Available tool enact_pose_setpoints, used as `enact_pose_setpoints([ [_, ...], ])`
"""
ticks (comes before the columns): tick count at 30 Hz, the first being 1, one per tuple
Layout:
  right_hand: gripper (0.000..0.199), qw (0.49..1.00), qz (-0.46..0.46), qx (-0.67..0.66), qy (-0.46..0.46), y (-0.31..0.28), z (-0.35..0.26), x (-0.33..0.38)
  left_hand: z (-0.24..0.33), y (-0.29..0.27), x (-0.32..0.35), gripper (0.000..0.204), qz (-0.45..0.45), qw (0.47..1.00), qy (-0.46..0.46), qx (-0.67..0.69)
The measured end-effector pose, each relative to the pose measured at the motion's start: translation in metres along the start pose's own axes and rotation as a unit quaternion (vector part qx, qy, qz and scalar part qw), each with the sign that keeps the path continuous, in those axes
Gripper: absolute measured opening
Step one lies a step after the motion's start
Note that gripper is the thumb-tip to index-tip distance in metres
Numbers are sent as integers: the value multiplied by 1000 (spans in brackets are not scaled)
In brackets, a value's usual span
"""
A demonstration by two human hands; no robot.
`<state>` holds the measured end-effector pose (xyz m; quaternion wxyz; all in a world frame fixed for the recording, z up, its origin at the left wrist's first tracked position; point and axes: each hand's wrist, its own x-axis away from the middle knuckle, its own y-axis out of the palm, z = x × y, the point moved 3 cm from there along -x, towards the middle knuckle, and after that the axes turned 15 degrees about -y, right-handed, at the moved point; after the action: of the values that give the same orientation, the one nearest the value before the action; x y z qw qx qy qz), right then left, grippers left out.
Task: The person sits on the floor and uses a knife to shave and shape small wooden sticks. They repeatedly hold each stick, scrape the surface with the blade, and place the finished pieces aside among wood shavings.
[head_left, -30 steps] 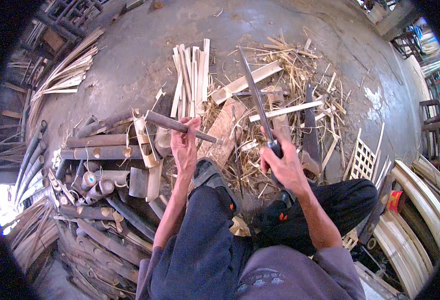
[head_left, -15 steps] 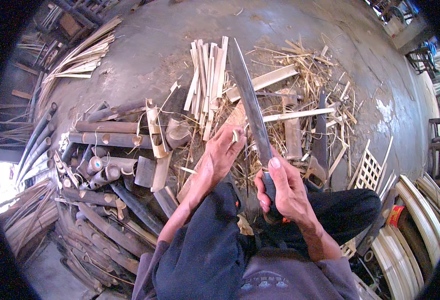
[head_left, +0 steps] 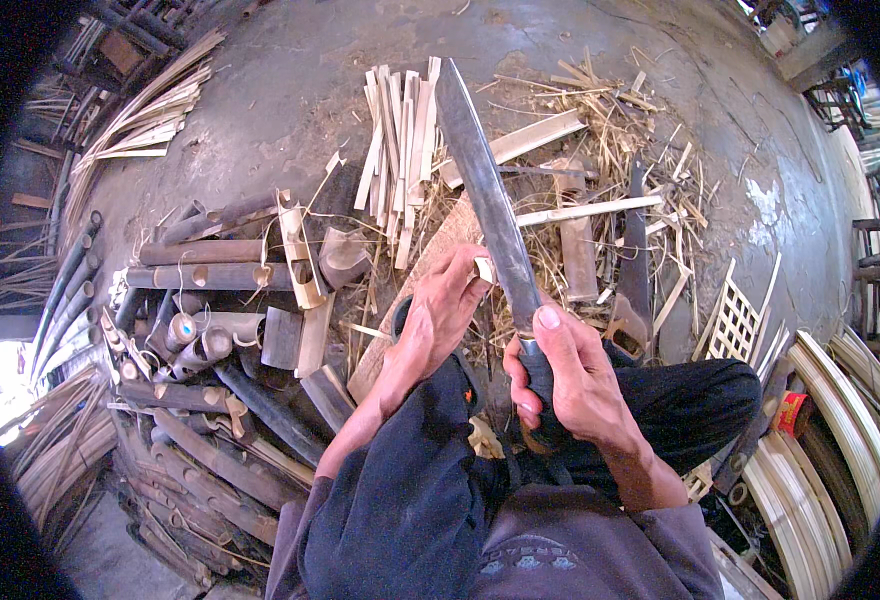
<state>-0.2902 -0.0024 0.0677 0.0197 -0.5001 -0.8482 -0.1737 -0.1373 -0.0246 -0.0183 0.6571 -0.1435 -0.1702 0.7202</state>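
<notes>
My right hand (head_left: 570, 380) grips the dark handle of a long, broad knife (head_left: 490, 185), its thumb laid near the base of the blade. The blade points away from me and leans slightly left. Just left of the blade, my left hand (head_left: 440, 310) is closed, pinching a pale bamboo strip (head_left: 483, 269); only its cut end shows, close to the blade. Whether strip and blade touch, I cannot tell. Beneath the left hand lies a long wooden board (head_left: 450, 235). Beyond it rests a bundle of split bamboo strips (head_left: 398, 150).
Shavings (head_left: 600, 100) litter the floor ahead, with a handsaw (head_left: 632, 260) among them. Cut bamboo tubes (head_left: 220, 278) are piled at the left. A woven lattice piece (head_left: 732, 325) and curved bundles of bamboo slats (head_left: 790, 510) stand at the right.
The view has shifted slightly. My left hand has come a little nearer the knife, and the strip's end shows more plainly. The knife remains raised in my right hand.
</notes>
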Motion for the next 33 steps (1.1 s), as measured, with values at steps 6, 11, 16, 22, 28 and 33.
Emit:
enact_pose_setpoints([
  [6, 43, 1000, -4, 19, 2, -1, 0, 1, 2, -1, 1, 24, 7, 1000, -4, 2],
  [11, 48, 999, -6, 31, -9, 1, -1, 0, -4, 1, 0, 25, 9, 1000, 26, 6],
  [16, 50, 1000, -12, 25, -9, 1, -1, 1, -1, 0, 2, 26, 10, 1000, 3, 17],
  [22, 51, 1000, -17, 18, 7, 4, -7, 2, -1, -1, 2, 26, 7, 1000, -8, 3],
  [28, 51, 1000, -6, 7, 24, 8, -8, 3, -1, -1, 3, 26, 9, 1000, 8, 25],
  [33, 50, 1000, 4, 3, 20, 10, -7, 5, 2, -1, 5, 25, 4, 1000, 2, 25],
])
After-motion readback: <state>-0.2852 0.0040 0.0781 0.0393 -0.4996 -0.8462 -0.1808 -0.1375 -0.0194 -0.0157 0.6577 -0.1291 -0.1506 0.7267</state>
